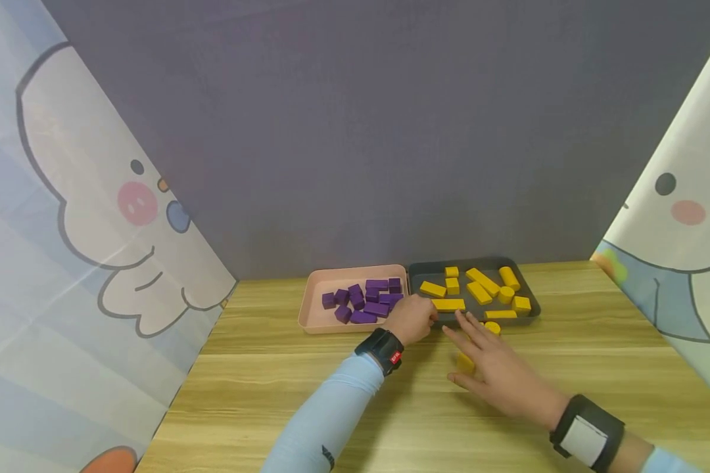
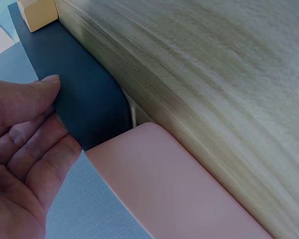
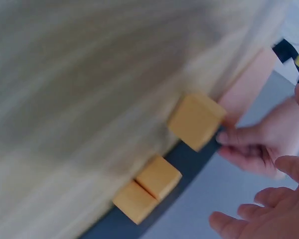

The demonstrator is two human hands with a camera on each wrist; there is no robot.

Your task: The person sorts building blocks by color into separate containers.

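My left hand [image 1: 411,320] pinches the near wall of the dark grey tray [image 2: 84,84] close to its left corner, thumb outside and fingers over the rim. Inside that tray lie several yellow blocks [image 1: 479,292], some long, some cubic, some round. My right hand [image 1: 499,371] is spread above the table with nothing in its fingers. Beneath it a yellow block [image 1: 465,362] sits on the wood, partly covered by the hand. A yellow piece with a round top [image 1: 492,327] stands against the tray's front; the right wrist view shows two yellow blocks [image 3: 159,178] side by side there.
A pink tray [image 1: 313,315] with several purple blocks [image 1: 363,318] adjoins the dark tray on the left. Behind both rises a grey cloth wall [image 1: 355,131]. Cartoon-printed panels [image 1: 154,243] flank the wooden table [image 1: 242,381].
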